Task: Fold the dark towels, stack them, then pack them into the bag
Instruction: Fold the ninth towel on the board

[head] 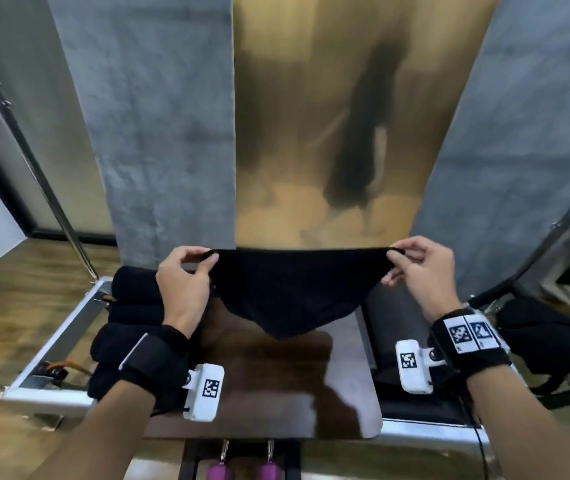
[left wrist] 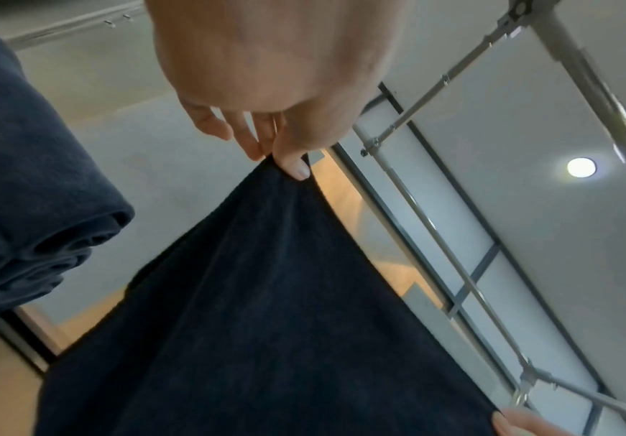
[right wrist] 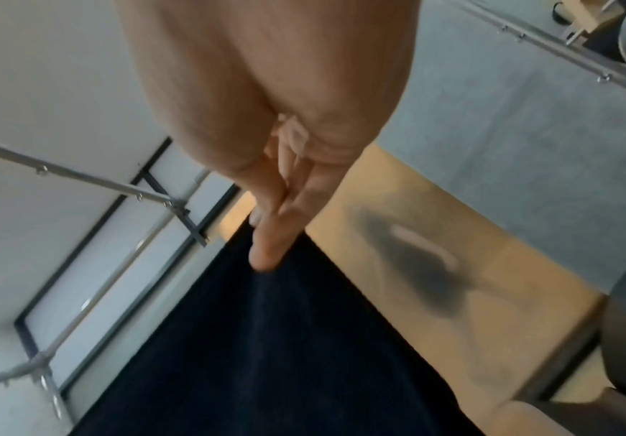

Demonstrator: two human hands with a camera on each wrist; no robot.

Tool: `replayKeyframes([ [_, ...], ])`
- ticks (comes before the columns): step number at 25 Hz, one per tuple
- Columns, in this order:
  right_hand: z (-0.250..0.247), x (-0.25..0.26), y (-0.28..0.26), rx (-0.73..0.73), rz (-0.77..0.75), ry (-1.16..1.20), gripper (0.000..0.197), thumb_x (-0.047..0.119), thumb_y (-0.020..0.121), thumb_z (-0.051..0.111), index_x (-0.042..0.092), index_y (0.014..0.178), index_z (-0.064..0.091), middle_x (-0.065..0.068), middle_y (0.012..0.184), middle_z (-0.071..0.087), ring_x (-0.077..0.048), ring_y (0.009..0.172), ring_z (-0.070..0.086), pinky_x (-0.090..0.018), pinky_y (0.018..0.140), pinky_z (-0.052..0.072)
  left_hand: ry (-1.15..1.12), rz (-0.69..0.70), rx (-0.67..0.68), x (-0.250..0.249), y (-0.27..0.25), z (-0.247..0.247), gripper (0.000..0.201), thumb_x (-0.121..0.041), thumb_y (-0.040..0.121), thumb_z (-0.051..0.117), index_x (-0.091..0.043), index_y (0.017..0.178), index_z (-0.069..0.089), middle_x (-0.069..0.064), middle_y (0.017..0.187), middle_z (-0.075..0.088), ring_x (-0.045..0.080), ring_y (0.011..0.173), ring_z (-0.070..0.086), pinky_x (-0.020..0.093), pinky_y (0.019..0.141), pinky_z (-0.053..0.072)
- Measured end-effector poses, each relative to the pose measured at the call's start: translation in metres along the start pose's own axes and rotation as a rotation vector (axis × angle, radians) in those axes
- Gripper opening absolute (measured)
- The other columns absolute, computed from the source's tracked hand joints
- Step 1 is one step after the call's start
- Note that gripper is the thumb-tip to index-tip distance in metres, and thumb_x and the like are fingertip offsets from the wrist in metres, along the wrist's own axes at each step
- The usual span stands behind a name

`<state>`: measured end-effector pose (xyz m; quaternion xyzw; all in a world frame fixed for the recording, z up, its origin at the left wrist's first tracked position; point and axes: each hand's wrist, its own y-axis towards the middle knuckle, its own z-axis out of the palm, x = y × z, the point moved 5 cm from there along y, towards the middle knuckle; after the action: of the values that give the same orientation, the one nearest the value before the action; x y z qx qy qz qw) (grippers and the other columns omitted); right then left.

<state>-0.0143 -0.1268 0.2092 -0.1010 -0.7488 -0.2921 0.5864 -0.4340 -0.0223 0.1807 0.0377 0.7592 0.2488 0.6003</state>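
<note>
A dark towel (head: 290,292) hangs stretched between my two hands above the brown tabletop (head: 276,386), its lower edge sagging to a point near the surface. My left hand (head: 204,261) pinches its top left corner between thumb and fingers. My right hand (head: 398,254) pinches the top right corner. In the left wrist view the thumb and fingers nip the towel (left wrist: 266,295) at its corner. In the right wrist view the fingers lie along the towel (right wrist: 266,339). A pile of dark towels (head: 127,323) lies at the table's left. A dark bag (head: 546,337) sits at the far right.
A metal frame (head: 55,344) borders the table on the left, with a slanting pole (head: 51,202) behind it. Grey wall panels and a gold panel (head: 328,116) stand ahead. A black surface (head: 398,327) lies right of the tabletop. Two purple handles (head: 242,471) show below the front edge.
</note>
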Motion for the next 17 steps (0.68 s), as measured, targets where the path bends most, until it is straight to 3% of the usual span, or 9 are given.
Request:
replayKeyframes([
  [2, -0.007, 0.02, -0.009, -0.039, -0.035, -0.014, 0.021, 0.001, 0.092, 0.072, 0.018, 0.08, 0.07, -0.011, 0.059, 0.067, -0.031, 0.04, 0.063, -0.027, 0.038, 0.047, -0.009, -0.002, -0.017, -0.01, -0.002, -0.011, 0.014, -0.019, 0.087, 0.087, -0.022, 0.088, 0.073, -0.009, 0.082, 0.071, 0.003, 0.073, 0.065, 0.016, 0.072, 0.05],
  [4, -0.012, 0.035, -0.016, -0.059, -0.062, -0.015, 0.018, 0.004, 0.092, 0.073, 0.017, 0.082, 0.07, -0.009, 0.057, 0.066, -0.03, 0.037, 0.062, -0.026, 0.037, 0.044, -0.064, -0.023, 0.002, -0.017, -0.007, -0.018, 0.017, -0.02, 0.089, 0.085, -0.024, 0.086, 0.069, -0.011, 0.08, 0.072, 0.01, 0.062, 0.069, 0.02, 0.061, 0.052],
  [7, -0.016, 0.05, -0.03, -0.072, -0.069, 0.028, 0.014, 0.002, 0.093, 0.072, 0.014, 0.086, 0.069, -0.013, 0.064, 0.07, -0.032, 0.048, 0.07, -0.031, 0.045, 0.055, -0.246, -0.094, 0.062, -0.025, -0.017, -0.022, 0.015, -0.016, 0.097, 0.077, -0.018, 0.092, 0.063, 0.001, 0.103, 0.072, 0.029, 0.053, 0.074, 0.024, 0.042, 0.05],
  [9, -0.018, 0.054, -0.037, -0.076, -0.056, 0.097, 0.013, -0.004, 0.094, 0.069, 0.008, 0.089, 0.068, -0.018, 0.082, 0.075, -0.032, 0.068, 0.078, -0.032, 0.064, 0.064, -0.364, -0.112, 0.097, -0.032, -0.021, -0.022, 0.013, -0.012, 0.101, 0.072, -0.016, 0.095, 0.061, 0.007, 0.109, 0.069, 0.034, 0.066, 0.079, 0.028, 0.047, 0.058],
  [11, -0.016, 0.054, -0.044, -0.054, -0.052, 0.147, 0.014, -0.008, 0.094, 0.067, 0.006, 0.09, 0.067, -0.015, 0.098, 0.079, -0.03, 0.086, 0.079, -0.031, 0.079, 0.064, -0.458, -0.113, 0.119, -0.036, -0.024, -0.021, 0.013, -0.005, 0.102, 0.068, -0.014, 0.096, 0.06, 0.01, 0.113, 0.07, 0.035, 0.084, 0.081, 0.031, 0.065, 0.065],
  [14, -0.017, 0.053, -0.054, -0.063, -0.099, 0.119, 0.018, -0.007, 0.093, 0.068, 0.011, 0.09, 0.069, -0.005, 0.106, 0.08, -0.021, 0.1, 0.077, -0.027, 0.086, 0.061, -0.495, -0.089, 0.173, -0.035, -0.028, -0.02, 0.006, 0.001, 0.102, 0.065, -0.004, 0.102, 0.063, 0.009, 0.128, 0.072, 0.03, 0.103, 0.079, 0.035, 0.09, 0.063],
  [16, -0.02, 0.047, -0.058, -0.068, -0.082, 0.12, 0.017, -0.007, 0.094, 0.068, 0.01, 0.092, 0.07, -0.006, 0.105, 0.08, -0.022, 0.101, 0.077, -0.028, 0.088, 0.062, -0.482, -0.093, 0.188, -0.032, -0.03, -0.021, 0.004, 0.002, 0.102, 0.064, -0.001, 0.105, 0.063, 0.01, 0.127, 0.073, 0.027, 0.107, 0.077, 0.035, 0.093, 0.063],
  [17, -0.021, 0.044, -0.06, -0.072, -0.051, 0.125, 0.014, -0.006, 0.094, 0.069, 0.007, 0.093, 0.069, -0.01, 0.101, 0.08, -0.024, 0.096, 0.078, -0.031, 0.086, 0.063, -0.474, -0.109, 0.184, -0.031, -0.031, -0.021, 0.004, 0.001, 0.102, 0.064, -0.002, 0.105, 0.064, 0.013, 0.119, 0.074, 0.026, 0.102, 0.078, 0.035, 0.088, 0.064],
])
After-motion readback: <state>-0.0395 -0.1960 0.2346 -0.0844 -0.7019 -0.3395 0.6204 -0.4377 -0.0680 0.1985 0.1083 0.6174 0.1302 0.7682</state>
